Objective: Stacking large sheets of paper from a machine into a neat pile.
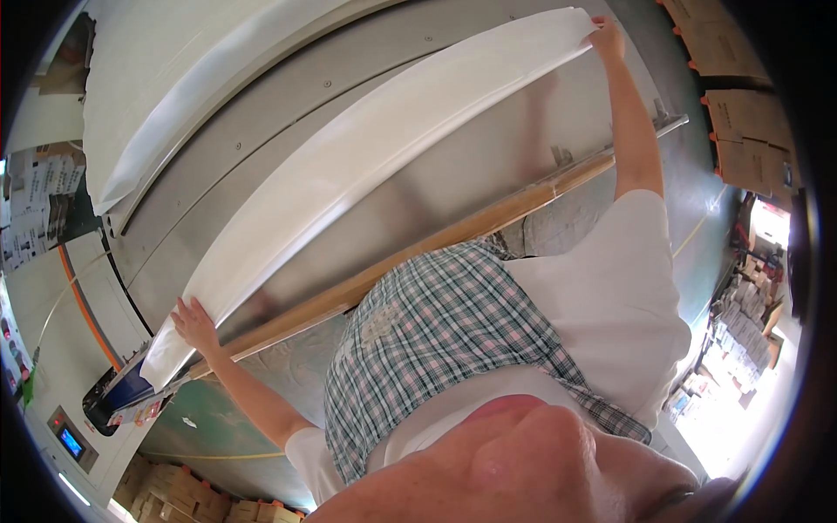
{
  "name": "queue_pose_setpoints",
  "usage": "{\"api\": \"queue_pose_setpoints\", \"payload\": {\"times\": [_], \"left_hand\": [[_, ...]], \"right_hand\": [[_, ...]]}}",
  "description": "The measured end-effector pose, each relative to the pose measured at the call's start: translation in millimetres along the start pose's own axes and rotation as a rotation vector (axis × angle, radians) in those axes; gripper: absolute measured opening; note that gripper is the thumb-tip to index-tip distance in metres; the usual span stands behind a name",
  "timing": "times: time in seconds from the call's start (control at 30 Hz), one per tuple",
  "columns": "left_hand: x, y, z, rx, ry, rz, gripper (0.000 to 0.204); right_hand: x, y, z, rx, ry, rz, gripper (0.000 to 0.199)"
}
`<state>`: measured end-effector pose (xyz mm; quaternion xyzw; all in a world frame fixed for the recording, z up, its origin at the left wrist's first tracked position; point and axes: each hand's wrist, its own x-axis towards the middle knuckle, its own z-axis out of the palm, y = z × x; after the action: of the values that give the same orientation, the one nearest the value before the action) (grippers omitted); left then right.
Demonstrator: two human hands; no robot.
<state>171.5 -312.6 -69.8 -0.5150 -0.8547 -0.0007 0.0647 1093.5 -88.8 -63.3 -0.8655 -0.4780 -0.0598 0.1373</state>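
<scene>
A long, glossy white sheet [349,170], folded or layered into a strip, lies diagonally across a grey metal table [418,196]. My right hand [608,39] is at its far right end, fingers closed round the edge. Near the other end, my left hand [195,325] rests on the strip with its fingers spread and flat. The strip's lower left tip runs past my left hand toward a dark blue part [126,388] at the table's corner. What lies beneath the strip is hidden.
Along the table's near side runs a brown edge strip [436,253], close to my checked apron [436,331]. A larger white sheet [183,96] lies beyond a seam at the far left. A machine panel with a small screen [70,442] stands lower left; cardboard boxes [750,139] are stacked right.
</scene>
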Motion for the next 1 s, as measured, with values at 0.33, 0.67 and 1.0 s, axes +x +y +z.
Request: {"api": "queue_pose_setpoints", "payload": {"times": [0.33, 0.67, 1.0], "left_hand": [[0, -2, 2, 0.011, -0.003, -0.028, 0.052], [1, -4, 5, 0.001, 0.013, -0.012, 0.052], [-1, -10, 10, -0.014, 0.052, 0.014, 0.051]], "right_hand": [[10, 17, 5, 0.028, -0.055, 0.105, 0.045], [-12, 9, -4, 0.058, 0.155, -0.004, 0.032], [-20, 16, -28, -0.2, -0.095, -0.405, 0.017]]}}
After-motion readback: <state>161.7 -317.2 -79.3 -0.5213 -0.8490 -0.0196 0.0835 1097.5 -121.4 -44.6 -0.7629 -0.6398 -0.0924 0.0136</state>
